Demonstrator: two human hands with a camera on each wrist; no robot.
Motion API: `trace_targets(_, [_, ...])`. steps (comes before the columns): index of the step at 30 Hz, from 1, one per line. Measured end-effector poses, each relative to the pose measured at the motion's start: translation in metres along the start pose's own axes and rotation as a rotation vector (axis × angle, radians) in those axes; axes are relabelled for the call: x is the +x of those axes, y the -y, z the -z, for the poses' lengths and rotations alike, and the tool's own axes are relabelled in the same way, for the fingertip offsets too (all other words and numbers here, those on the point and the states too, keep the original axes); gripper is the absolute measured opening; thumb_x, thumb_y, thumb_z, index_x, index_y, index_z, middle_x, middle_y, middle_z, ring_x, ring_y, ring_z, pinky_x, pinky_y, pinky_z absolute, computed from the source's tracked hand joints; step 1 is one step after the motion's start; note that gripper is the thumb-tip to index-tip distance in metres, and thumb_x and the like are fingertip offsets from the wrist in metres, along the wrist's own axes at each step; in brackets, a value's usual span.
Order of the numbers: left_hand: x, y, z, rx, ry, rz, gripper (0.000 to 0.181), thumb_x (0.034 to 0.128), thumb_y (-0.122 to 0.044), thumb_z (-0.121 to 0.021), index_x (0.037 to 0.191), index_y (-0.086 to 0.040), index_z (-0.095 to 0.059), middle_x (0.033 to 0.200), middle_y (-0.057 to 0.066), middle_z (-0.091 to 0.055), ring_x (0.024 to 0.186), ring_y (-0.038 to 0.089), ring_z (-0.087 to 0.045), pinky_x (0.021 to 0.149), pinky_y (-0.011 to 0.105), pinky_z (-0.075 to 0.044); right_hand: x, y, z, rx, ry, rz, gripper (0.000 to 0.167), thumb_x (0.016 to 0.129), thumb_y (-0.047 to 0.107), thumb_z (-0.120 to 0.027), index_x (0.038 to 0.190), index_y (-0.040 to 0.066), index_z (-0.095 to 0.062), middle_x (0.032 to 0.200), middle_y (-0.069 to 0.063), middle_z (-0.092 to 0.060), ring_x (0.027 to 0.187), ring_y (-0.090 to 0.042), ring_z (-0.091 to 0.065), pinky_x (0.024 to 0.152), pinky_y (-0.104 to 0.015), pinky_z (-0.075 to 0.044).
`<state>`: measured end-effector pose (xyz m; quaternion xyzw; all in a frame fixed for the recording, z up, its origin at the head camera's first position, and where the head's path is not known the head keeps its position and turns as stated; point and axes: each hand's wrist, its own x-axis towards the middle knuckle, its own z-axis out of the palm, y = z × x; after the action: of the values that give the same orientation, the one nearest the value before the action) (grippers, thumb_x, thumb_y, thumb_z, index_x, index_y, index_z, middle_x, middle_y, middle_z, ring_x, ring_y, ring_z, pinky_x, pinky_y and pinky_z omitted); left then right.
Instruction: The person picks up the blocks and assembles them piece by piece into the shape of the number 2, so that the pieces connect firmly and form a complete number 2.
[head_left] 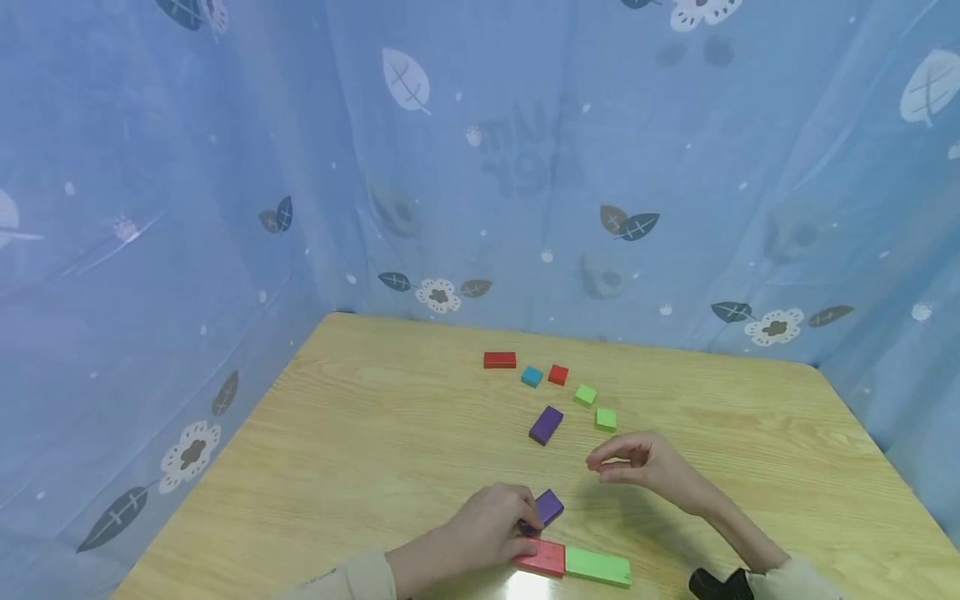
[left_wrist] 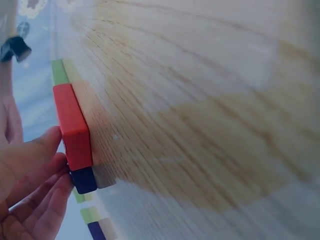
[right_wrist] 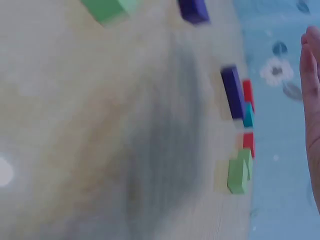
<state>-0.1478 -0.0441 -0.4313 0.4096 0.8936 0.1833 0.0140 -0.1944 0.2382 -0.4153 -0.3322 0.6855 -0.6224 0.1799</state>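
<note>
My left hand (head_left: 491, 521) is low over the near part of the table, its curled fingers on one end of a purple block (head_left: 551, 505). Its thumb lies against a red block (head_left: 546, 558), which in the left wrist view has the dark block close beside it. End to end with the red block lies a long light green block (head_left: 597, 566). My right hand (head_left: 648, 471) hovers above the table to the right, thumb and fingers apart, holding nothing. Beyond it, another purple block (head_left: 546, 425) lies slanted on the table.
Farther back on the wooden table (head_left: 405, 400) lie a long red block (head_left: 499, 360), a blue block (head_left: 532, 377), a small red block (head_left: 558, 374) and two light green blocks, one nearer (head_left: 605, 419), one behind (head_left: 585, 395). A blue patterned curtain (head_left: 525, 150) hangs behind the table's far edge.
</note>
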Motion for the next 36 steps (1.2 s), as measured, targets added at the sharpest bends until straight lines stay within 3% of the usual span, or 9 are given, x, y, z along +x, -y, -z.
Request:
trace_targets(3, [0.001,-0.001,0.0,-0.01,0.005,0.005,0.02,0.0775,-0.027,-0.08,0.093,-0.016,-0.077,0.092,-0.01,-0.065,0.083,-0.003,-0.057,0.072,0.011,-0.043,0.006,-0.008,0.013,-0.03,-0.076,0.012,0.023,0.09,-0.004,-0.06,0.113,-0.01,-0.063,0.112,-0.008,-0.068,0.105,-0.019,-0.064,0.084,-0.036,-0.052])
trace_targets(9, [0.003,-0.001,0.002,-0.011,0.004,0.004,0.019,0.0781,-0.028,-0.079,0.094,-0.016,-0.077,0.092,-0.01,-0.066,0.084,-0.002,-0.057,0.073,0.011,-0.043,0.028,-0.019,0.035,-0.133,-0.2,-0.02,0.027,0.09,0.002,-0.063,0.112,-0.012,-0.062,0.11,-0.023,-0.065,0.103,-0.032,-0.064,0.083,-0.033,-0.053])
trace_targets(17, [0.001,0.001,0.002,-0.021,-0.007,0.008,0.019,0.0778,-0.027,-0.08,0.093,-0.017,-0.078,0.093,-0.012,-0.066,0.085,-0.003,-0.058,0.074,0.01,-0.043,0.069,-0.028,0.05,-0.115,-0.246,-0.064,0.036,0.089,0.008,-0.067,0.117,-0.012,-0.059,0.117,-0.027,-0.062,0.109,-0.033,-0.06,0.086,-0.034,-0.052])
trace_targets(22, [0.0,0.003,0.001,-0.017,-0.013,0.008,0.019,0.0767,-0.028,-0.081,0.092,-0.017,-0.078,0.093,-0.012,-0.066,0.086,-0.002,-0.059,0.076,0.011,-0.044,0.088,-0.034,0.058,-0.109,-0.206,-0.086,0.035,0.089,0.006,-0.067,0.119,-0.009,-0.06,0.121,-0.03,-0.058,0.113,-0.04,-0.056,0.087,-0.039,-0.051])
trace_targets(31, [0.0,0.004,0.001,-0.022,-0.035,-0.017,0.018,0.0754,-0.028,-0.081,0.09,-0.018,-0.077,0.093,-0.012,-0.066,0.087,-0.001,-0.058,0.083,0.019,-0.045,0.108,-0.039,0.063,-0.135,0.018,-0.087,0.036,0.086,-0.015,-0.059,0.122,-0.016,-0.054,0.124,-0.038,-0.051,0.116,-0.048,-0.05,0.095,-0.041,-0.046])
trace_targets(36, [0.001,0.004,-0.001,-0.037,-0.019,-0.002,0.019,0.0751,-0.029,-0.082,0.09,-0.019,-0.077,0.093,-0.012,-0.066,0.087,-0.001,-0.058,0.081,0.018,-0.045,0.112,-0.039,0.057,-0.192,0.111,-0.118,0.039,0.081,-0.016,-0.064,0.119,-0.018,-0.055,0.121,-0.037,-0.054,0.116,-0.047,-0.051,0.095,-0.043,-0.045])
